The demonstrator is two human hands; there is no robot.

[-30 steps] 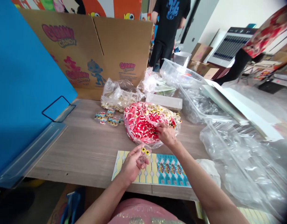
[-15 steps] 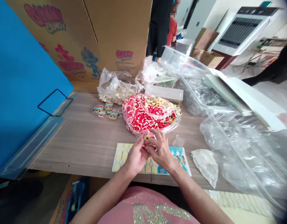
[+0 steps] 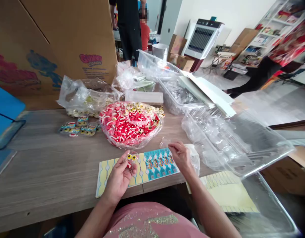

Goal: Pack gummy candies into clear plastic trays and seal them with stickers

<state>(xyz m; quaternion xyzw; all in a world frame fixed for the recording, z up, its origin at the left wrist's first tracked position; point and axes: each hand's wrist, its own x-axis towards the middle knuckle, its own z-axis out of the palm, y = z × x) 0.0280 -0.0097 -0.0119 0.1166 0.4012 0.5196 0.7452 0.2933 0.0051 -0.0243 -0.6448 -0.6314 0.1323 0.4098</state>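
Observation:
My left hand (image 3: 121, 175) is closed around a small clear plastic container (image 3: 132, 158), held up above the sheet. Two yellow-ringed gummy eyes and a red-and-white gummy show inside it. My right hand (image 3: 181, 157) has its fingers curled together at the edge of a clear plastic cover (image 3: 163, 142) on the table. Under both hands lies a sheet of blue-and-yellow labels (image 3: 140, 170); blue printed labels remain on its right part and bare yellow backing shows at left. Beyond it spreads an open plastic bag of red, white and eye-shaped gummies (image 3: 130, 127).
Several filled, labelled packs (image 3: 79, 127) sit at left, before another bag of gummy eyes (image 3: 90, 99). Clear bins of plastic shells (image 3: 217, 135) stand at right, beside a crumpled white bag (image 3: 193, 157). A large carton (image 3: 93, 39) stands behind; people are farther off.
My hands have come apart: the left keeps the container, while the right has moved right to the clear cover. The camera view has turned right.

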